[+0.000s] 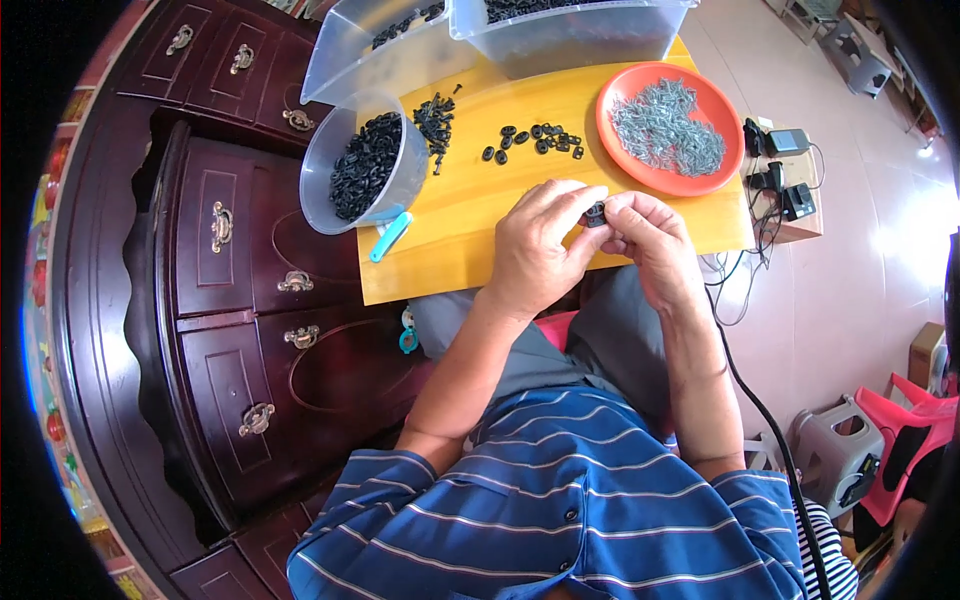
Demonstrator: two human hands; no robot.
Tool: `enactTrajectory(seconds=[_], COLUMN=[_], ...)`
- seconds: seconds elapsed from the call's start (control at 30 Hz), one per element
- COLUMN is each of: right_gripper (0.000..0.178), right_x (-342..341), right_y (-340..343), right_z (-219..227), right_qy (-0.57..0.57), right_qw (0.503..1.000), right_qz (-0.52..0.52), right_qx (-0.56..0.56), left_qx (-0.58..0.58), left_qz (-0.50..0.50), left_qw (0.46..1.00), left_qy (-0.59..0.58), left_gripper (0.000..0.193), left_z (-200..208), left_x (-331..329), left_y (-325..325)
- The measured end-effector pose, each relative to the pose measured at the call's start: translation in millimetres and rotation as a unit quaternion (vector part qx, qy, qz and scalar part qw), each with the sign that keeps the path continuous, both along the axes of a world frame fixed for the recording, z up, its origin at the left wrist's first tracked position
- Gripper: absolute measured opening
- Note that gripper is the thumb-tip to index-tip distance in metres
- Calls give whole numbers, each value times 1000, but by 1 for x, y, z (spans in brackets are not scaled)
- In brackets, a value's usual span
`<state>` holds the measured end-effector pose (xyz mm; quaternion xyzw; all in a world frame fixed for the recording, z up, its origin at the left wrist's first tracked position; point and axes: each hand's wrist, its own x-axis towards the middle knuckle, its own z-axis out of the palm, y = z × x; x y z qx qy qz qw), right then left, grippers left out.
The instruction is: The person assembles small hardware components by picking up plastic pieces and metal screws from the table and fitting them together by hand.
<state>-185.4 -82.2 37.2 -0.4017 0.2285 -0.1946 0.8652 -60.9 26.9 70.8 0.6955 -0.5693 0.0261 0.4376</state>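
Between my two hands, above the near edge of the yellow table, is a small black plastic part. The fingertips of my left hand pinch it from the left. My right hand grips it from the right with thumb and fingers closed. Just beyond my hands lie several small black oval and square pieces on the tabletop. An orange-red plate heaped with thin silvery metal pieces stands to the right of them. The fingers partly cover the part I hold.
A clear tub of black parts stands left on the table, beside a loose pile of black pieces and a turquoise-handled tool. Clear bins line the back. Dark wooden drawers flank the left; cables hang at right.
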Motion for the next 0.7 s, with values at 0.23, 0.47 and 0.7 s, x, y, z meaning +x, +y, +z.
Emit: enactTrajectory(seconds=[0.23,0.47,0.7], right_gripper=[16,16,19], right_x=[0,4,6], right_y=[3,7,9], right_z=[2,0,-4], right_qy=[-8,-10,-24], right_qw=[999,997,994], right_qz=[-19,-31,-34], right_qx=[-30,-66,-103], left_qx=[15,14,-22], left_qz=[-4,-4,2], left_qw=[1000,1000,1000], left_qy=[3,-3,-3], left_gripper=[34,32,29], left_z=[6,5,-4], left_x=[0,3,2], left_y=[3,4,6])
